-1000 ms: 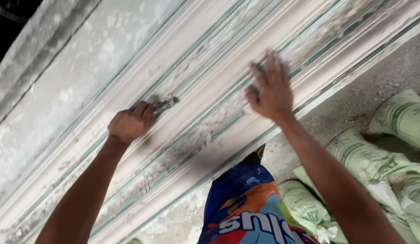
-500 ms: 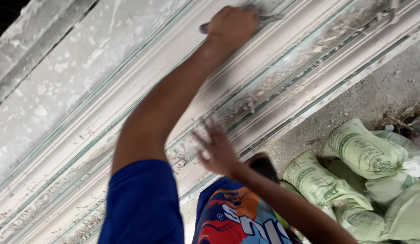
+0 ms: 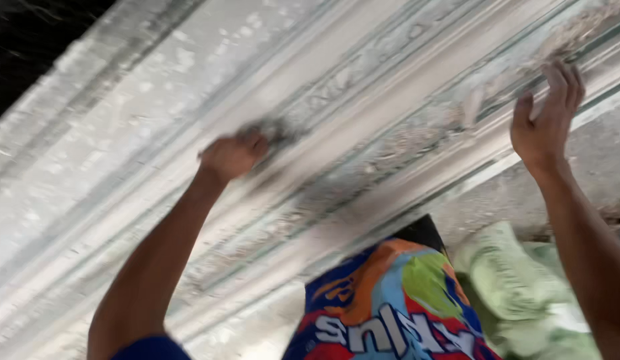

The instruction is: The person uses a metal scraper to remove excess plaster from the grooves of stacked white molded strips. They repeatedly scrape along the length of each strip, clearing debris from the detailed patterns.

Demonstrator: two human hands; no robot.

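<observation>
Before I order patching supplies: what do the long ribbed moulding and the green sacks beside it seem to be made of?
The moulding looks like cast plaster or cement: chalky white, matte, crumbly flakes along its grooves, faint green streaks. The sacks look like woven plastic: pale green, slightly shiny, creased. Motion blur leaves both uncertain.

Head view: worn camera, close, facing the moulded plaster cornice; sacks at 4 o'clock.
</observation>
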